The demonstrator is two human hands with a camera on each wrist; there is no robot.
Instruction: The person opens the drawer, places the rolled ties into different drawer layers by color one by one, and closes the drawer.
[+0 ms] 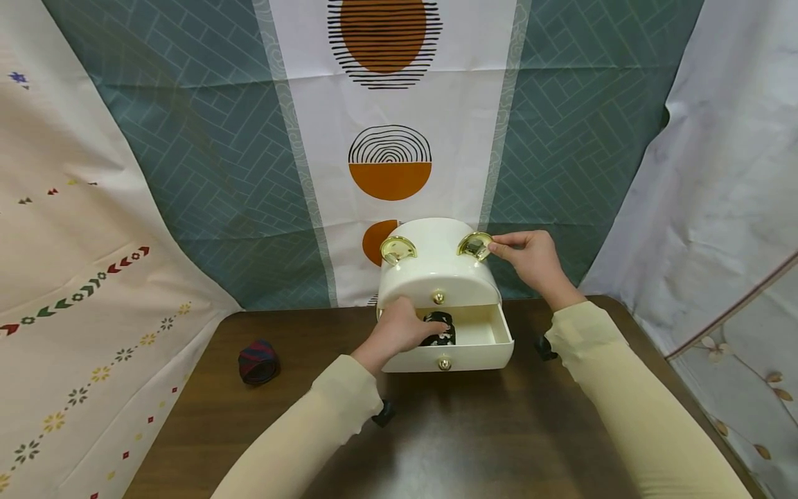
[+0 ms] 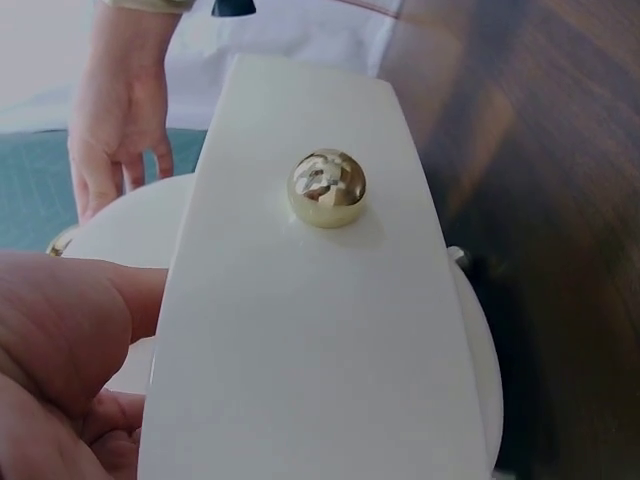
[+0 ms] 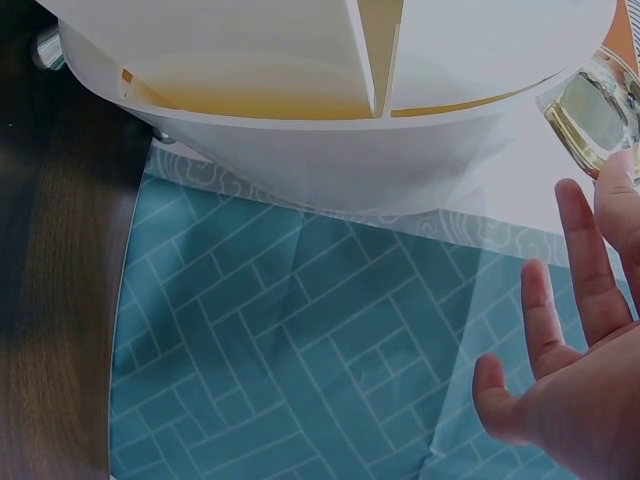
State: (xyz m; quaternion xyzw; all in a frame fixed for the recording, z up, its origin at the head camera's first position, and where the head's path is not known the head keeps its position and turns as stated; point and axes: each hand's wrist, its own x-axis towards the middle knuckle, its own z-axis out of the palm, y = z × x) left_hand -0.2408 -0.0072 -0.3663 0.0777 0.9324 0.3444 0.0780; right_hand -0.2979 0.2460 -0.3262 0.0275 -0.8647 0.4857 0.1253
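Observation:
A white rounded two-drawer box (image 1: pixel 430 287) stands on the table, its lower drawer (image 1: pixel 492 326) pulled out. Inside that drawer lies a black patterned fabric roll (image 1: pixel 445 326). My left hand (image 1: pixel 402 327) reaches in over the drawer's left side, its thumb across the roll; in the left wrist view the drawer front hides part of its fingers. Up on the box's right, my right hand (image 1: pixel 526 258) pinches the edge of a gold ear-shaped fitting (image 1: pixel 474 244) between thumb and forefinger. The right wrist view shows its other fingers (image 3: pixel 540 310) spread.
A red and blue striped fabric roll (image 1: pixel 258 362) sits on the brown table (image 1: pixel 461 443), left of the box. Another gold fitting (image 1: pixel 397 249) is on the box's left top. Gold knobs (image 1: pixel 445 364) mark the drawer fronts. Patterned cloths (image 1: pixel 206 138) hang behind and beside the table.

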